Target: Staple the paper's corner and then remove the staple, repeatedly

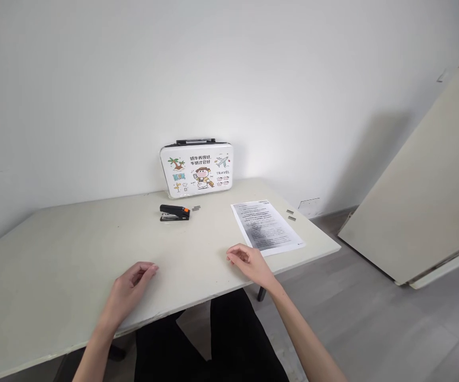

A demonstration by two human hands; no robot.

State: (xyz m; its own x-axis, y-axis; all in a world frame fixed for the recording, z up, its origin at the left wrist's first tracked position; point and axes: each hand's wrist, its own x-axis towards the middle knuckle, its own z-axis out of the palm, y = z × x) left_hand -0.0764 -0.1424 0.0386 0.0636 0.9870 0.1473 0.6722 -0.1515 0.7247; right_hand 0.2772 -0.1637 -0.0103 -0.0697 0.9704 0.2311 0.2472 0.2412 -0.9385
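Observation:
My left hand (131, 291) rests on the table near its front edge, fingers loosely curled with the thumb by the fingertips. Nothing shows in it. My right hand (252, 263) is curled the same way beside the near left corner of a printed sheet of paper (269, 225), and it too holds nothing visible. Farther back, between the hands, a black stapler (174, 213) with an orange patch lies on the tabletop. Small strips of staples (196, 208) lie just right of it. More staple strips (291, 215) are to the right of the paper.
A white travel case (197, 178) with cartoon prints and a black handle stands upright at the back of the pale table (66, 254), near the wall. To the right, a large pale panel (424, 185) leans above the grey floor (380, 318). My legs are under the table's front edge.

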